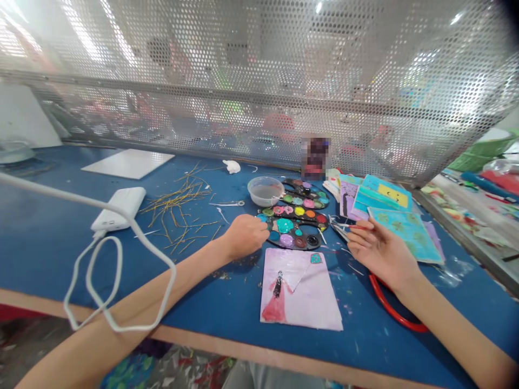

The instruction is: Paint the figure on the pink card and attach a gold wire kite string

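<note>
The painted card (312,305) lies nearest, below and between both hands. The right hand (381,251) pinches what looks like a slim brush (359,227); the left hand (246,237) is fisted beside the palette (304,237), any contents hidden. Painting seems paused; more colour would need a leftward reach. Beyond the fist sits a tub (265,201).

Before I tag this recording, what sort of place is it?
Probably a craft workshop or art studio: paint palettes and a pink painted panel lie on a blue worktable, with more painted panels nearby.
</note>
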`<move>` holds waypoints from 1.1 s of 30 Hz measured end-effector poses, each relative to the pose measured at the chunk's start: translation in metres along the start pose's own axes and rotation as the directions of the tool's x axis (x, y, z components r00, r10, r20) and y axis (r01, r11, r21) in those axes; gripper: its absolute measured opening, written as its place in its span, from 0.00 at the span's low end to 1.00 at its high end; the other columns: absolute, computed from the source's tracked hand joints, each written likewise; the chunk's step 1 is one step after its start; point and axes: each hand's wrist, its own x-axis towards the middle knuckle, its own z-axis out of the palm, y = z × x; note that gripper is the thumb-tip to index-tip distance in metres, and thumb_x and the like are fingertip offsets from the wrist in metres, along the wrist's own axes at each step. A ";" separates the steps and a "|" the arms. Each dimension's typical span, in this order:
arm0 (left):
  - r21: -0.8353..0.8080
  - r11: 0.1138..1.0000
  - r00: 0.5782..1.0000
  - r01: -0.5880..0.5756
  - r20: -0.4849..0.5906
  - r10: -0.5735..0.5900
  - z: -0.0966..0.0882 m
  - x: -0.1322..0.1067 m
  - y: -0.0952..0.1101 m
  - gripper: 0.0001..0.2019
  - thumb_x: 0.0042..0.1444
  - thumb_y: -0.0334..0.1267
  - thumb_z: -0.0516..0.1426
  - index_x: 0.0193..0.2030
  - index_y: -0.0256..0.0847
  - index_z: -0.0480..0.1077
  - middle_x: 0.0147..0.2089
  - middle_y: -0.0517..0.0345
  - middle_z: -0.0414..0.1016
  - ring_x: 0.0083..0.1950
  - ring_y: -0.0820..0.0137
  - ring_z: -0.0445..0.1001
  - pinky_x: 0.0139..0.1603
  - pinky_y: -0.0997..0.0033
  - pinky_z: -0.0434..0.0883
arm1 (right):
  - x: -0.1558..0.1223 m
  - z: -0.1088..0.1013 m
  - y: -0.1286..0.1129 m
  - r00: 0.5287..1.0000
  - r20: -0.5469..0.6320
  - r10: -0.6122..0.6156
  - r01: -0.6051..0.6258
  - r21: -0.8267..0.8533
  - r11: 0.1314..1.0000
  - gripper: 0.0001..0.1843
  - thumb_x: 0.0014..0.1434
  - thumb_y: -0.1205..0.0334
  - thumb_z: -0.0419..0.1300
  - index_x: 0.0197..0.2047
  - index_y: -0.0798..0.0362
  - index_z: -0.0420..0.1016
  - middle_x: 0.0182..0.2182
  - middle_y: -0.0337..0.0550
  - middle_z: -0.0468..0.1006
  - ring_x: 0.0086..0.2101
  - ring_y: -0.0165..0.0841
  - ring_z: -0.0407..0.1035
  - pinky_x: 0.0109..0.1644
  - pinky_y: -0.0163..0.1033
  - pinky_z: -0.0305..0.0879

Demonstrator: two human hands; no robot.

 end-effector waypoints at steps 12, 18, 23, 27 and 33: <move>-0.040 0.998 0.998 0.052 0.039 -0.050 0.002 -0.002 -0.002 0.14 0.54 0.22 0.49 0.23 0.39 0.69 0.22 0.56 0.67 0.25 0.70 0.65 0.27 0.67 0.55 | 0.001 -0.004 -0.001 1.000 0.026 -0.010 0.011 -0.021 1.000 0.14 0.68 0.61 0.54 0.29 0.49 0.62 0.19 0.33 0.57 0.19 0.25 0.56 0.22 0.29 0.64; -0.031 0.995 0.988 0.097 -0.114 -0.099 -0.005 0.000 -0.008 0.17 0.57 0.23 0.47 0.20 0.40 0.65 0.21 0.58 0.65 0.25 0.71 0.62 0.27 0.66 0.53 | 0.001 -0.002 -0.001 1.000 0.015 -0.002 0.002 0.013 1.000 0.14 0.69 0.61 0.52 0.29 0.50 0.62 0.18 0.32 0.57 0.19 0.24 0.57 0.22 0.29 0.64; -0.025 0.994 0.994 0.108 -0.031 -0.109 -0.005 0.000 -0.005 0.16 0.56 0.23 0.47 0.21 0.41 0.66 0.22 0.59 0.66 0.26 0.71 0.63 0.28 0.67 0.54 | 0.000 -0.002 -0.001 1.000 0.016 0.004 -0.005 0.006 1.000 0.14 0.69 0.61 0.53 0.29 0.50 0.62 0.19 0.32 0.56 0.19 0.24 0.57 0.22 0.29 0.64; -0.032 0.996 0.993 0.086 -0.079 -0.088 -0.005 0.002 -0.003 0.16 0.56 0.23 0.47 0.21 0.41 0.65 0.22 0.59 0.66 0.25 0.71 0.62 0.28 0.67 0.54 | 0.000 -0.002 -0.001 1.000 0.014 0.005 -0.005 0.015 1.000 0.15 0.70 0.60 0.51 0.29 0.50 0.62 0.18 0.33 0.57 0.19 0.24 0.57 0.22 0.30 0.64; -0.032 0.998 0.982 0.057 -0.179 -0.062 -0.007 0.006 -0.003 0.16 0.54 0.21 0.47 0.19 0.41 0.62 0.20 0.60 0.65 0.24 0.71 0.60 0.27 0.68 0.54 | 0.001 -0.002 -0.003 0.999 0.041 0.009 -0.008 -0.013 1.000 0.14 0.69 0.60 0.54 0.29 0.50 0.62 0.18 0.32 0.58 0.19 0.24 0.58 0.24 0.29 0.63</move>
